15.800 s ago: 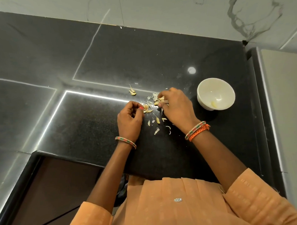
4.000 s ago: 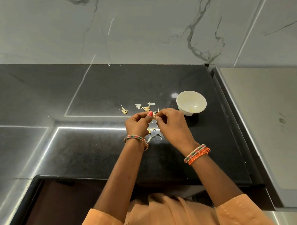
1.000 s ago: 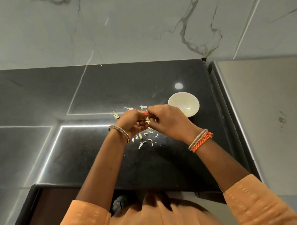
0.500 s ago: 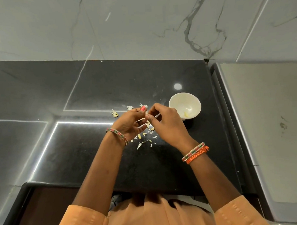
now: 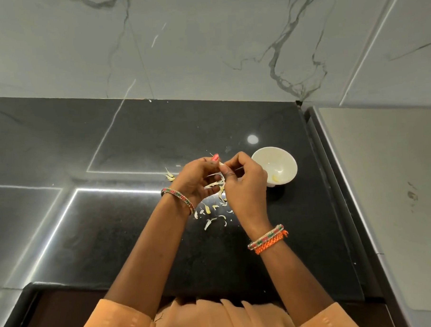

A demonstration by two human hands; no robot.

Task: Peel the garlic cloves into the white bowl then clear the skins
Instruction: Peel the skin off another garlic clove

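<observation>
Both hands meet just above the counter (image 5: 143, 240), near its right edge. The left hand (image 5: 198, 179) curls its fingers round a garlic clove (image 5: 221, 164), of which only a pale tip shows between the fingertips, while the right hand (image 5: 245, 184) pinches at that tip, probably pulling off a strip of skin. Holding the clove raised lets the peelings fall clear. Loose skins (image 5: 213, 216) lie scattered on the counter directly below the hands, and one more scrap (image 5: 169, 176) sits just to their left. A white bowl (image 5: 278, 160) stands just beside the right hand, towards the right edge, close enough for a short drop; one peeled clove (image 5: 275, 178) lies inside. No brand, label or writing can be read anywhere.
</observation>
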